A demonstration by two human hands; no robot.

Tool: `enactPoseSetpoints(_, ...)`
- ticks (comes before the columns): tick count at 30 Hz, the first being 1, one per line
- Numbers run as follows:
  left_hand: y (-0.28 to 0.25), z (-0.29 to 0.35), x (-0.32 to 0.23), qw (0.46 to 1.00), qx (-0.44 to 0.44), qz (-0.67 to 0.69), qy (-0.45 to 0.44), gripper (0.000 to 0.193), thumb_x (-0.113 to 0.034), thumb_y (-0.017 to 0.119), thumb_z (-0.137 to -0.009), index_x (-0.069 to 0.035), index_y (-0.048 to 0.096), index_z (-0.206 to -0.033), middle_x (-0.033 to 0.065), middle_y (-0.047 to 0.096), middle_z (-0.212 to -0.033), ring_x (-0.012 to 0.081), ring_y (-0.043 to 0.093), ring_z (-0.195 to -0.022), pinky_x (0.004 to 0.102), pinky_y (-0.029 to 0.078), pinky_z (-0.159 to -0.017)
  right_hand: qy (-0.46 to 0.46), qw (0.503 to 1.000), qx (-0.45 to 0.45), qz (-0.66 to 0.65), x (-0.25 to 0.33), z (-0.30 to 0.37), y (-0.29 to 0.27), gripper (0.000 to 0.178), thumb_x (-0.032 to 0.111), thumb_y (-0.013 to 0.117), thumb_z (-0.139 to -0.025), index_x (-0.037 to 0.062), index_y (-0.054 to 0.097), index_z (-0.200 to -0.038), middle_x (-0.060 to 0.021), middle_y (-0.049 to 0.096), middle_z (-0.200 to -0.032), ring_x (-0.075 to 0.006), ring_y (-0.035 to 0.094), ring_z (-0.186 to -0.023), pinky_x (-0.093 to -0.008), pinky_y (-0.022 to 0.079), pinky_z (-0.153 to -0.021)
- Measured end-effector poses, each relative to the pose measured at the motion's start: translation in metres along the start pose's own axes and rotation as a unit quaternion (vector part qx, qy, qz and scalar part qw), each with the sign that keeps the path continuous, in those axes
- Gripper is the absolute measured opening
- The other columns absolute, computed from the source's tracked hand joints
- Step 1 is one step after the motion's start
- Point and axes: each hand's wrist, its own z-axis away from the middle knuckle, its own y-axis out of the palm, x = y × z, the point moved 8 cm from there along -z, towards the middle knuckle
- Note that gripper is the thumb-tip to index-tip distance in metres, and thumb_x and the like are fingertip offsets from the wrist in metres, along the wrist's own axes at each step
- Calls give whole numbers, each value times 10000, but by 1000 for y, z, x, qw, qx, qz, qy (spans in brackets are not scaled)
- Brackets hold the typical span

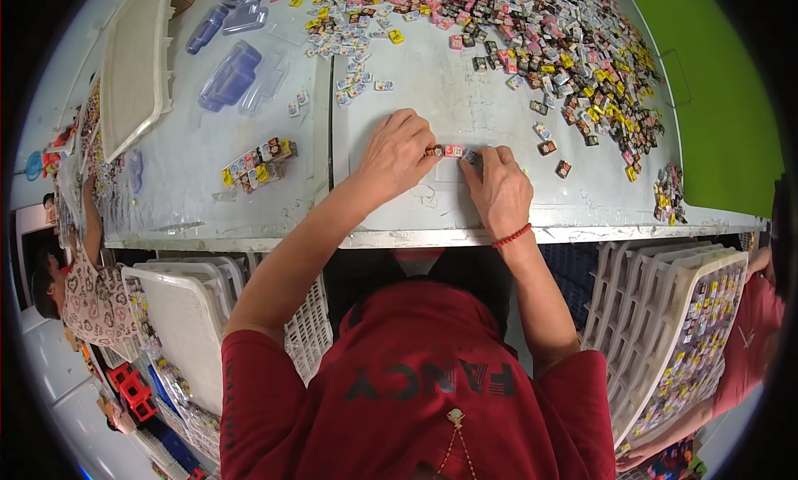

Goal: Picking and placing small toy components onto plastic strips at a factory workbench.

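In front of me on the white table lies a short row of small printed blocks, with a pink block (454, 151) in its middle. My left hand (397, 154) closes its fingertips on the row's left end, at a dark brown block (434, 151). At the right end, the thumb and fingers of my right hand (503, 191) are closed on a block that they mostly cover. A red bead bracelet circles my right wrist. Left of my hands, a filled clear pack (258, 164) of similar blocks rests on the table.
A large pile of loose blocks (573, 48) spreads over the far right. Clear bluish plastic trays (231, 77) lie far left, near a white crate (137, 64). Stacked white crates (665, 330) stand below the table edge. Other people work at both sides.
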Motion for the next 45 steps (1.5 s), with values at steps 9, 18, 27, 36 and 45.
enactPoseSetpoints(9, 5, 2, -7, 993, -59, -56, -84, 108, -77, 665, -659, -40, 631, -754, 118, 557, -914, 297, 527, -943, 427, 431, -816, -12, 1000, -22, -5, 0, 2, 2, 216, 214, 699, -805, 34, 598, -868, -120, 597, -845, -324, 627, -691, -394, 507, -586)
enactPoseSetpoints(18, 0, 0, -15, 997, -76, 7, -34, 200, -67, 672, -667, -41, 642, -863, 139, 540, -1083, 333, 512, -1046, 443, 427, -858, -18, 999, -34, -10, -2, 3, 2, 218, 218, 700, -805, 36, 599, -870, -120, 587, -833, -320, 625, -699, -386, 505, -591)
enactPoseSetpoints(27, 14, -8, -20, 998, -24, -40, 52, 228, -144, 726, -685, -43, 671, -882, 126, 555, -1107, 345, 453, -1168, 443, 388, -937, -22, 999, -34, -14, 0, 3, -3, 196, 197, 698, -795, 43, 603, -871, -117, 582, -828, -310, 621, -723, -387, 506, -602)
enactPoseSetpoints(36, 2, 9, -22, 999, -38, 20, 31, 244, -97, 706, -708, -41, 650, -939, 123, 558, -1095, 323, 499, -1120, 420, 418, -909, -22, 1000, -18, 0, 3, 5, -1, 184, 196, 696, -794, 55, 611, -878, -99, 592, -839, -293, 623, -758, -384, 510, -612)
enactPoseSetpoints(45, -5, 9, -15, 992, -79, 93, -25, 262, -56, 666, -765, -11, 604, -1015, 173, 581, -1058, 369, 552, -1013, 416, 452, -872, -32, 999, 32, -29, 20, 1, 10, 123, 136, 619, -805, 64, 594, -902, -107, 607, -888, -297, 640, -712, -394, 513, -581)
